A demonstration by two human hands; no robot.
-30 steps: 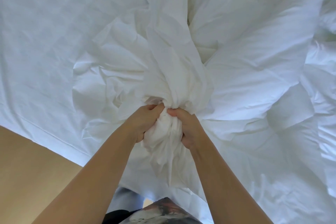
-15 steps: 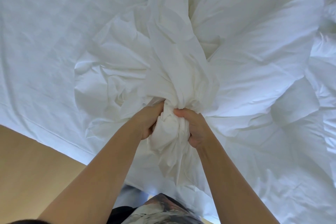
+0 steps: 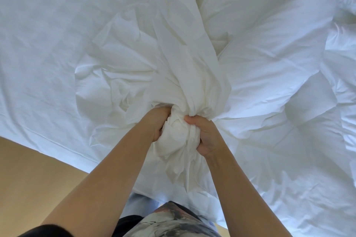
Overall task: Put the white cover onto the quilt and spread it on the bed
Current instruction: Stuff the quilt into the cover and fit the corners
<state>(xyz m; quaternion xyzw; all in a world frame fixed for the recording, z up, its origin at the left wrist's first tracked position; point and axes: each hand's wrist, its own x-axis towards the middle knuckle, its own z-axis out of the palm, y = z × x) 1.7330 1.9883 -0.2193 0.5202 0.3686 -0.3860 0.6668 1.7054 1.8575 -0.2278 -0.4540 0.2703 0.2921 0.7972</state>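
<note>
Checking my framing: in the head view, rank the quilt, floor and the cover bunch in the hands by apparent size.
1. Quilt, filling the right side.
2. Floor, bottom left.
3. Cover bunch, gripped by left hand and right hand; it is nearer the camera, so true size is unsure.

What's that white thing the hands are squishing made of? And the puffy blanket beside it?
The white cover: thin woven cloth, probably cotton, matte; it gathers into fine sharp creases. The quilt: soft fabric shell, seemingly padded inside; it bulges in puffy stitched squares.
</note>
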